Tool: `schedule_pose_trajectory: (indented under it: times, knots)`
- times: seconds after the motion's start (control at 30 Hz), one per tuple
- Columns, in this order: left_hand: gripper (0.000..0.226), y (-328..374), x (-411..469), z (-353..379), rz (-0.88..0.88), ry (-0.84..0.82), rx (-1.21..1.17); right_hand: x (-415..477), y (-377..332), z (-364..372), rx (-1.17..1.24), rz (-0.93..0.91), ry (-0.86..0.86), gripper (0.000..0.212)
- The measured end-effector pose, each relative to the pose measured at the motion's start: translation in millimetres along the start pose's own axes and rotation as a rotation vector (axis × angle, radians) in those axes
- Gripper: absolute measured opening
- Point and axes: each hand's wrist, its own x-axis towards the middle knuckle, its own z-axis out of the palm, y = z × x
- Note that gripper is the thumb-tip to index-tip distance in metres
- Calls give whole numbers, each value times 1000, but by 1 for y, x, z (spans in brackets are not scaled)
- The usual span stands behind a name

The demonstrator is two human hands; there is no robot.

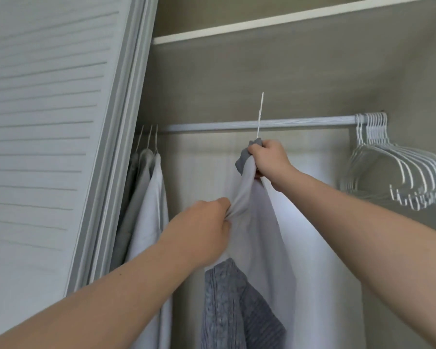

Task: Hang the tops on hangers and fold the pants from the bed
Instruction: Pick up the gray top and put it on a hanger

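White top, with a gray collar, is held up in the open closet. It sits on a white hanger whose hook stands up in front of the rod and does not look caught over it yet. The right hand is closed around the hanger's neck with the collar bunched in the same grip. The left hand pinches a fold of the fabric lower down on the near shoulder, pulling it taut.

I judge the step in hand to be seating the shoulder and then hooking the hanger. To do it well, the left hand should draw the cloth down and outward until the seam lies on the hanger's arm, not twisted under it. The right hand keeps the hanger level, so the far shoulder does not slide off.

A gray knit piece hangs low in front of the white cloth (I cannot tell whether it belongs to this top or is a separate garment). It should not get trapped in the fold.

The bare stretch of rod lies between three hung garments at the left and a bunch of empty hangers at the right end. Lifting the hook over there, close to the hung ones, would keep the row tidy. A louvred door stands at the left, so the sleeve needs watching on that side.
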Motion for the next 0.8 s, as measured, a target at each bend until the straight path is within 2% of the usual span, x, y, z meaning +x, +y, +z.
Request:
schedule_pose_trajectory:
  times: [0.1, 0.3, 0.47, 0.7, 0.8]
  knots:
    - [31, -4, 31, 5, -14, 15, 70, 36, 10, 0, -53, -6, -5, 30]
    - [27, -7, 77, 14, -3, 23, 162, 82, 30, -2, -101, 35, -26, 11]
    - [18, -11, 89, 28, -30, 1, 177, 99, 53, 1, -121, 93, -60, 23]
    - [17, -21, 88, 38, -44, 13, 184, 102, 66, 10, -85, 126, -74, 21]
    - [18, -23, 83, 42, -52, 23, 155, 90, 58, 11, -198, 76, -82, 39]
